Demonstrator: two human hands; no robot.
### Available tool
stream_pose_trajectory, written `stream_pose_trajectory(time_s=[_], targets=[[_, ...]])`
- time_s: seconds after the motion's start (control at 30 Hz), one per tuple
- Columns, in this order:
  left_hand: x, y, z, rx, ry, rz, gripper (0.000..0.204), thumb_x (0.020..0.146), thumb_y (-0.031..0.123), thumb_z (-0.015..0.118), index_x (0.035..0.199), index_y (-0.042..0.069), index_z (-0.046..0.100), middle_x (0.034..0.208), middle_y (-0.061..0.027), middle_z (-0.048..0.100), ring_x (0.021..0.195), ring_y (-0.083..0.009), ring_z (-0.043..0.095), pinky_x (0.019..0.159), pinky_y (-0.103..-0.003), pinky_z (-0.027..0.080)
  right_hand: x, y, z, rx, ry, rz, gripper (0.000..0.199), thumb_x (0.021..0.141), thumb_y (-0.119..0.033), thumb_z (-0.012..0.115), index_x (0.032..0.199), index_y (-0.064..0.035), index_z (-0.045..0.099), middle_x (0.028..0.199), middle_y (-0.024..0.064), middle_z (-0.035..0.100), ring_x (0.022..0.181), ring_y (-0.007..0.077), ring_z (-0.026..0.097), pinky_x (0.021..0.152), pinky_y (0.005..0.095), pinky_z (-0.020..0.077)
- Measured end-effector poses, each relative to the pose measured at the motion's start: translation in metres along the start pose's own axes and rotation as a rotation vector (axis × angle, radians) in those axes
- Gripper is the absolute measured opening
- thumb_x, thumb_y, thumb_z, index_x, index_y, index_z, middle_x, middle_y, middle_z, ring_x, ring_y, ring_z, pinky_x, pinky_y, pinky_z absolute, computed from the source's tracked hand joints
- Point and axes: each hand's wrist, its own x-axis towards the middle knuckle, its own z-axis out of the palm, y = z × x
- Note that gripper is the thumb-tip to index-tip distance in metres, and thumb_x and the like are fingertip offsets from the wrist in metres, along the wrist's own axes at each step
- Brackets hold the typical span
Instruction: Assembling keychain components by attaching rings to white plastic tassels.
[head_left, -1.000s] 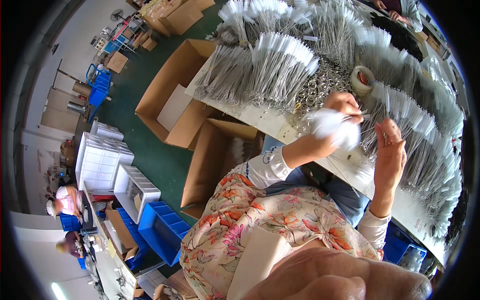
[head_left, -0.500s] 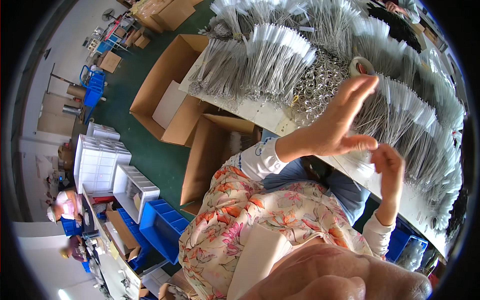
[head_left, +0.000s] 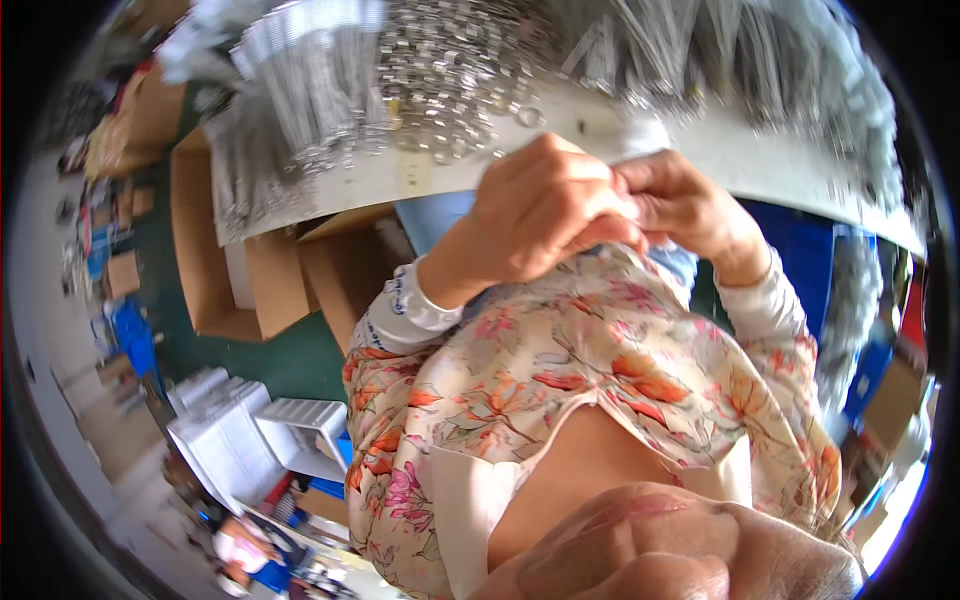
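Note:
My left hand (head_left: 540,215) and my right hand (head_left: 695,212) meet in front of my chest, at the near edge of the table (head_left: 400,180). The fingers of both are curled and pinched together, tip to tip. Whatever lies between them is too small or too hidden to make out. Just beyond my hands, a heap of shiny metal rings (head_left: 455,75) lies on the tabletop, with one loose ring (head_left: 530,117) nearer to me. Bundles of thin wire brushes with pale bristles (head_left: 315,90) lie left of the rings, and more wire brushes (head_left: 740,60) to the right.
Open cardboard boxes (head_left: 215,290) stand on the green floor to the left. Farther back are stacked white crates (head_left: 215,430) and a person in a pale top (head_left: 245,548). A blue panel (head_left: 790,255) and a clear bag (head_left: 850,290) are under the table's right side.
My hands, apart over the table before, have come together nearer my body, and their fingers have closed. The view has turned, so the rings and brushes now appear farther left and higher.

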Motion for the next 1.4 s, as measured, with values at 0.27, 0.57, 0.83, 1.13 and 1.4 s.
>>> stream_pose_trajectory(time_s=[0.27, 0.57, 0.83, 1.13, 1.4], targets=[[-0.071, -0.041, -0.031, 0.104, 0.093, -1.053, 0.015, 0.09, 0.017, 0.055, 0.093, 0.003, 0.06, 0.07, -0.0002, 0.059, 0.057, -0.0039, 0.05, 0.049, -0.017, 0.039, -0.103, 0.07, -0.088, -1.883, 0.889, 0.077, 0.011, 0.082, -0.013, 0.055, 0.09, -0.0082, 0.061, 0.079, 0.0094, 0.063, 0.069, 0.0271, 0.062, 0.057, 0.036, 0.0481], [-0.089, -0.047, -0.012, 0.388, -0.129, -0.7, 0.013, 0.081, 0.01, 0.064, 0.082, 0.0, 0.057, 0.077, -0.0104, 0.061, 0.057, -0.0174, 0.059, 0.053, -0.029, 0.047, 0.015, 0.073, -0.012, -1.085, 0.633, -0.489, 0.01, 0.078, -0.012, 0.062, 0.087, -0.0111, 0.064, 0.086, 0.0054, 0.062, 0.065, 0.0255, 0.061, 0.057, 0.0343, 0.0495], [-0.029, -0.021, -0.031, -0.209, 0.154, -0.759, 0.018, 0.08, -0.001, 0.064, 0.097, -0.001, 0.06, 0.09, -0.0115, 0.065, 0.077, -0.0118, 0.063, 0.068, -0.023, 0.052, 0.061, 0.044, -0.003, -0.989, 0.462, -0.493, 0.009, 0.08, -0.017, 0.059, 0.083, -0.0117, 0.065, 0.083, 0.0033, 0.065, 0.07, 0.0279, 0.062, 0.06, 0.0361, 0.0489], [-0.005, -0.029, -0.055, -0.272, -0.029, -0.332, 0.02, 0.076, -0.008, 0.061, 0.094, -0.002, 0.065, 0.105, -0.0195, 0.059, 0.087, -0.0239, 0.064, 0.075, -0.029, 0.054, 0.05, 0.001, -0.013, -0.387, -0.025, -0.329, 0.019, 0.089, -0.014, 0.056, 0.093, 0.0046, 0.059, 0.084, 0.0043, 0.061, 0.081, 0.0087, 0.054, 0.075, 0.0233, 0.044], [0.003, -0.024, -0.061, -0.196, -0.045, -0.33, 0.025, 0.072, -0.012, 0.062, 0.095, -0.003, 0.063, 0.095, -0.0163, 0.063, 0.082, -0.0212, 0.066, 0.074, -0.028, 0.055, 0.046, -0.008, -0.007, -0.221, -0.05, -0.184, 0.018, 0.089, -0.017, 0.056, 0.089, 0.0004, 0.062, 0.078, -0.0008, 0.061, 0.063, 0.0021, 0.046, 0.055, 0.0172, 0.0363]])
